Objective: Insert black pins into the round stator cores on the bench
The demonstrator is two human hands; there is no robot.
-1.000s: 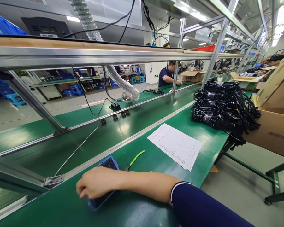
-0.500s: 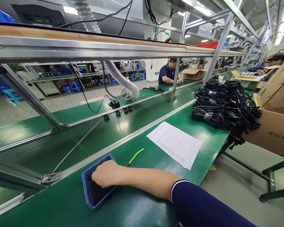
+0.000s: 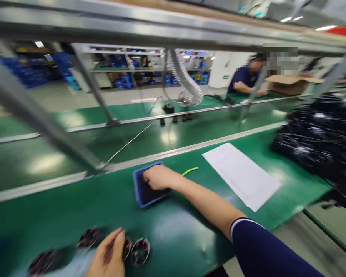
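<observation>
My right hand (image 3: 159,177) reaches into a blue tray (image 3: 137,192) filled with small dark pieces; its fingers are bent down and closed, and what they pinch is hidden. At the lower left, my left hand (image 3: 111,256) has its thumb and fingers pressed together beside a round black part with red bits (image 3: 127,248). Whatever lies between those fingers is blurred. Another such round part (image 3: 140,251) lies just right of this hand, and two more (image 3: 88,237) (image 3: 42,262) lie to its left. A green-handled tool (image 3: 190,171) rests behind my right wrist.
A paper sheet (image 3: 242,175) lies right of the tray. Bundled black cables (image 3: 320,134) are heaped at the right. Metal posts (image 3: 86,82) and a rail (image 3: 161,27) frame the bench. Across it, a person (image 3: 245,79) sits near a cardboard box (image 3: 290,84).
The view has swung left and down, bringing my left hand and the round parts into sight. My right hand is still in the tray.
</observation>
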